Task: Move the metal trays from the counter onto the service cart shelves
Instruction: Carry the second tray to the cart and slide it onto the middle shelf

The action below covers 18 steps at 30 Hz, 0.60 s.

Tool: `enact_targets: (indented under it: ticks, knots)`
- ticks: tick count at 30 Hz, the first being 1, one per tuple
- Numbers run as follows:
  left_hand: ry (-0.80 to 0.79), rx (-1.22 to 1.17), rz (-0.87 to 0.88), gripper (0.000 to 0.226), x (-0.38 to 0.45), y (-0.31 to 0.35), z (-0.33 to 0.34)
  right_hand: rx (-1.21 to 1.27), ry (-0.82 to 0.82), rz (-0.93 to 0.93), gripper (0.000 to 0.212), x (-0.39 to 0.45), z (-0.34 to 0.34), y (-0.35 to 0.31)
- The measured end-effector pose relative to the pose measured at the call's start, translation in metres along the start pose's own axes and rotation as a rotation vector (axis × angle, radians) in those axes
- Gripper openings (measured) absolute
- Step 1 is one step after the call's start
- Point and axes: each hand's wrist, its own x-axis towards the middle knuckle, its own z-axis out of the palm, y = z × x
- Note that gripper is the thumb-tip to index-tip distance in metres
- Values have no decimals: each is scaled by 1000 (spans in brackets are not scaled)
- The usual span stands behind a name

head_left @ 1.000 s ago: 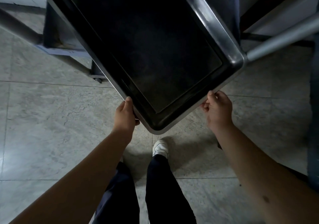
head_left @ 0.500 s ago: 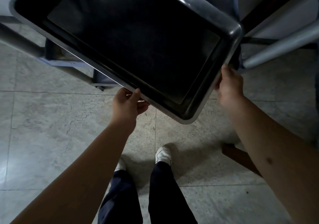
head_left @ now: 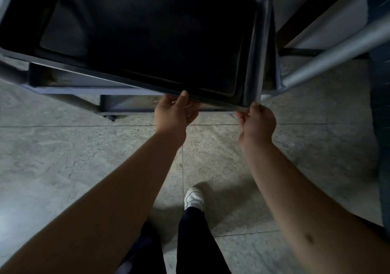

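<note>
A dark, empty metal tray fills the upper half of the view, held level above the floor with its long side running left to right. My left hand grips its near rim, thumb on top. My right hand pinches the near right corner. Under the tray shows a grey shelf of the service cart, with a lower shelf below that. The tray's far edge runs out of view.
A grey cart tube slants up to the right of the tray, and another tube shows at the left. Grey floor tiles lie below. My legs and a white shoe stand near the bottom centre.
The tray has turned from a diagonal to nearly square with the cart and moved over the cart shelf. Both hands have shifted along its near rim, closer together.
</note>
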Motion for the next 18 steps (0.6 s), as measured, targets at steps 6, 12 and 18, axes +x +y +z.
enact_targets:
  ticks: [6, 12, 18]
  knots:
    - [170, 38, 11, 15, 44, 32, 4, -75, 33, -20, 17, 52, 23, -41]
    - [220, 26, -42, 22, 70, 26, 35, -67, -54, 20, 18, 77, 39, -54]
    - [171, 49, -2, 23, 76, 22, 35, -90, -54, -6, 11, 84, 41, -55]
